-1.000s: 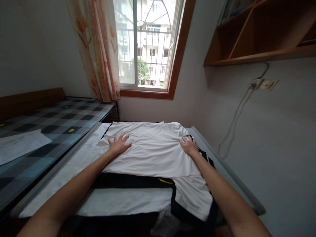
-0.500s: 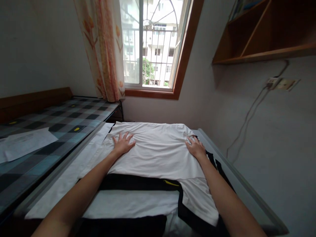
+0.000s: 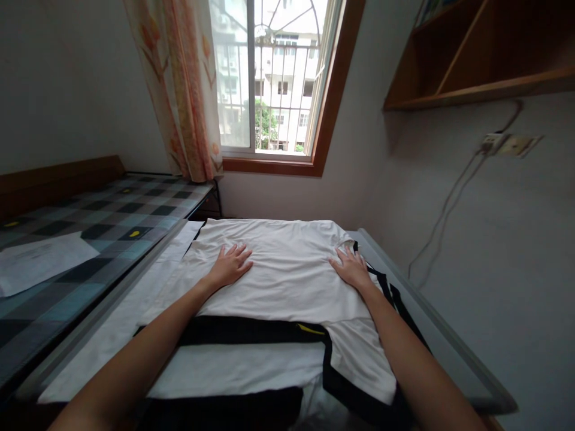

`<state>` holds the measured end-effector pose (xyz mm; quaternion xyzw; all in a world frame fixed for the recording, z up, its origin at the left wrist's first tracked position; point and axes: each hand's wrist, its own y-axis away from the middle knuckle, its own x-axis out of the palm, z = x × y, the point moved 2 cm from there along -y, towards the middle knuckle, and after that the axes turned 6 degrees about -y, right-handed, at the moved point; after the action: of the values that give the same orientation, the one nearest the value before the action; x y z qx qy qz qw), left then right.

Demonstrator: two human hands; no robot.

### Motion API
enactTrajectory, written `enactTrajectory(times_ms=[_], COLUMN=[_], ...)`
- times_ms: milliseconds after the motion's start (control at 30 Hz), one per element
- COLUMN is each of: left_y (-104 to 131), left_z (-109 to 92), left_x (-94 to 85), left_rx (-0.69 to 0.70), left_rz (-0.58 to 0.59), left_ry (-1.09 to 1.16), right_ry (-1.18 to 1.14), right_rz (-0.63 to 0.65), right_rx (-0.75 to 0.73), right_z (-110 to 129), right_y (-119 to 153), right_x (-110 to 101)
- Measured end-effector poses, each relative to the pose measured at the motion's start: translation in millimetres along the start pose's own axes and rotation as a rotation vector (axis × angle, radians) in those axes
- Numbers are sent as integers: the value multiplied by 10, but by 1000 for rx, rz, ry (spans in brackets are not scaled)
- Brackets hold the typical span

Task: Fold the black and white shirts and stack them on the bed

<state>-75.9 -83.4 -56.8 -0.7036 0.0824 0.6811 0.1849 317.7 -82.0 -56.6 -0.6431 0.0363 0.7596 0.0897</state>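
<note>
A white shirt (image 3: pixel 287 275) lies spread out, wrinkled across its middle, with a sleeve at the lower right. Under it show black fabric (image 3: pixel 251 331) with a small yellow mark and more white cloth (image 3: pixel 242 368). My left hand (image 3: pixel 230 265) rests flat on the shirt's left part, fingers spread. On the right part, near the edge, my right hand (image 3: pixel 351 267) also lies palm down with its fingers apart. Neither hand grips anything.
The clothes lie on a surface with a grey raised rim (image 3: pixel 440 323). At the left is a checkered mattress (image 3: pixel 171 209) with papers (image 3: pixel 45 260) on it. A curtain (image 3: pixel 188 120) hangs by the window. On the right wall are a wooden shelf (image 3: pixel 471 90) and cables (image 3: pixel 442 215).
My left hand has slid a little to the right over the shirt, and my right hand slightly to the left. The view has shifted slightly.
</note>
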Motion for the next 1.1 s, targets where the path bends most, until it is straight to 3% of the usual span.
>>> enactTrajectory(times_ms=[367,533,600,800,1100], left_y=[2,4,2,-1,2], left_z=[-6,-5,-6,-10,-5], left_x=[-19,-15,-13,-15,-13], left_rx=[-4,-8,-10,-8,1], left_rz=[-12,0,3,1,-11], left_ry=[2,2,3,9,-8], right_ry=[-35,-18,-22,-39,-55], right_rz=[-21,-234,-264,3,1], right_rx=[-10,21,46,66,65], right_z=[-16,-23,-52,-131,-139], right_y=[15,64,67,13,-5], right_x=[2,-134,-157,-71,-74])
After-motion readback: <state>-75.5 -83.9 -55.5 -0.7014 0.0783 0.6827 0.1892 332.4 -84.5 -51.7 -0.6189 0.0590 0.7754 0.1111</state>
